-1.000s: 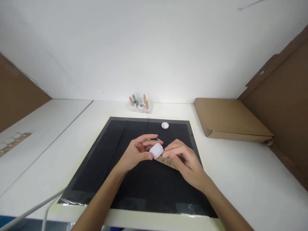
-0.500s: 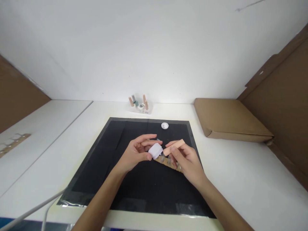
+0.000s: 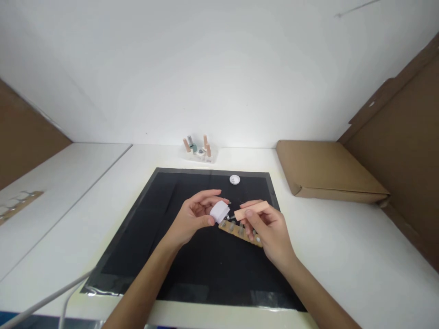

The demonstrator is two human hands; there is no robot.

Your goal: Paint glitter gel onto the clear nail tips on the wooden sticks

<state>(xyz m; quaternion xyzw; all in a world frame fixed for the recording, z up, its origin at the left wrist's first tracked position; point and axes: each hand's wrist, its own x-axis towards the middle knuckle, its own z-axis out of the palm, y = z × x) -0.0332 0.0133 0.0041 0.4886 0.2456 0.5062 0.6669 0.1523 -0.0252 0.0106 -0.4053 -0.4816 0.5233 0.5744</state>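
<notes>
My left hand (image 3: 197, 214) grips a white nail polish bottle (image 3: 219, 211) between thumb and fingers, tilted with its neck toward the right. In my right hand (image 3: 269, 228) is a peach nail polish cap (image 3: 252, 210) with a thin brush stem (image 3: 232, 217) pointing left at the bottle's neck. A short gap separates cap and bottle; whether the brush tip is inside I cannot tell. Just below both hands lies a wooden strip (image 3: 236, 230) bearing several clear nail tips, partly hidden by my right fingers.
Under the hands is a black mat (image 3: 192, 274). A small white dish (image 3: 235, 179) lies near its far edge. Behind it stands a clear holder (image 3: 197, 157) with several polish bottles. A cardboard box (image 3: 329, 169) is at right, another nail-tip strip (image 3: 20, 207) far left, cables (image 3: 51, 294) front left.
The peach cap has moved slightly right, away from the bottle, and its brush stem now shows between them. The white bottle has shifted a little left.
</notes>
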